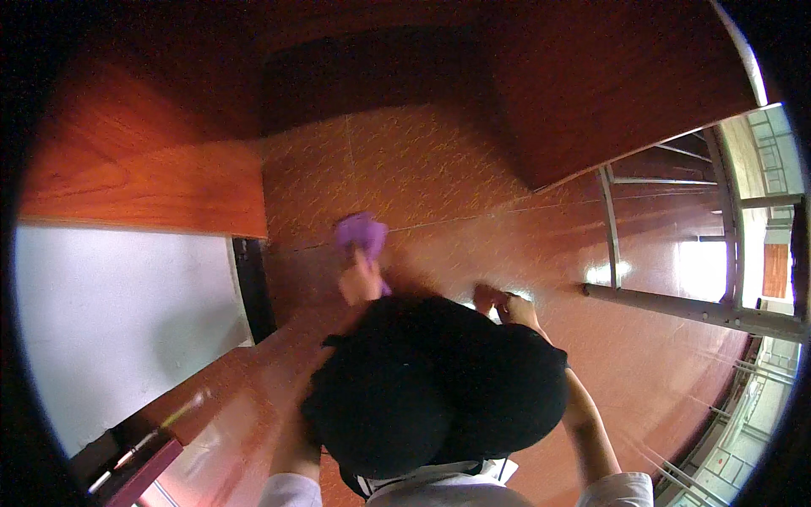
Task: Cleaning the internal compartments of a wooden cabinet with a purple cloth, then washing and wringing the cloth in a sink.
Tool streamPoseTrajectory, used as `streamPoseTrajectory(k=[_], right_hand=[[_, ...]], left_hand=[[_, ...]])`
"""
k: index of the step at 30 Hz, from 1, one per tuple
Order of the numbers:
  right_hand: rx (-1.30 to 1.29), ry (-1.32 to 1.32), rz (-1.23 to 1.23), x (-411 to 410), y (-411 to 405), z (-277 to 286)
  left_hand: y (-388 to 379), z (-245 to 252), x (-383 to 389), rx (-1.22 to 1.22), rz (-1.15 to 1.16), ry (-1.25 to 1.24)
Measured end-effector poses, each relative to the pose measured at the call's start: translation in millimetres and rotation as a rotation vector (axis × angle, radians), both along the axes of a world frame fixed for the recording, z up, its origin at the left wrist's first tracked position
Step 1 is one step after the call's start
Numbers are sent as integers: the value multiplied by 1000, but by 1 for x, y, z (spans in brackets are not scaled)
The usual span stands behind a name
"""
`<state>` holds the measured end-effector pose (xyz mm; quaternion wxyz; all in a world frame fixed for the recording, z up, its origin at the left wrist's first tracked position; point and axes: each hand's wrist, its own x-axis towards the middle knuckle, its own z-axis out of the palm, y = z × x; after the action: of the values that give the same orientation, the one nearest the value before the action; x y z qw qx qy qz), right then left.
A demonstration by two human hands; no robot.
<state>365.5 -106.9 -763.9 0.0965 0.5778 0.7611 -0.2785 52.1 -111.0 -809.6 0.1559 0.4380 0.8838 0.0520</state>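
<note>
A purple cloth [362, 233] is in my left hand [361, 279], low over the reddish-brown tiled floor [418, 165]; both are blurred. My right hand [518, 310] is lower right of it, its fingers bent and partly hidden. Whether it holds anything or just touches the glossy floor cannot be made out. Between my arms, my black-clad knees [437, 380] cover the middle of the view.
Wooden panels stand at the upper left [146, 184] and upper right [608, 95], around a dark recess. A white wall [127, 304] with a dark baseboard [253, 291] is at left. A metal frame [671, 307] stands at right.
</note>
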Motion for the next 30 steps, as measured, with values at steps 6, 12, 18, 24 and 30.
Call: streamPoseTrajectory(k=[6,12,18,24,30], right_hand=[[39,184,70,-32,19,3],[43,182,72,-40,18,-8],[51,294,-39,-50,15,1],[-19,199,-51,-33,13,-5],[1,310,45,-88,11,7]], left_hand=[[27,-7,55,405,-663,-707],[-14,-20,-4,374,-5,-941],[-71,16,-108,508,237,-87],[-31,11,-37,293,188,-383],[12,-17,34,350,-351,-930]])
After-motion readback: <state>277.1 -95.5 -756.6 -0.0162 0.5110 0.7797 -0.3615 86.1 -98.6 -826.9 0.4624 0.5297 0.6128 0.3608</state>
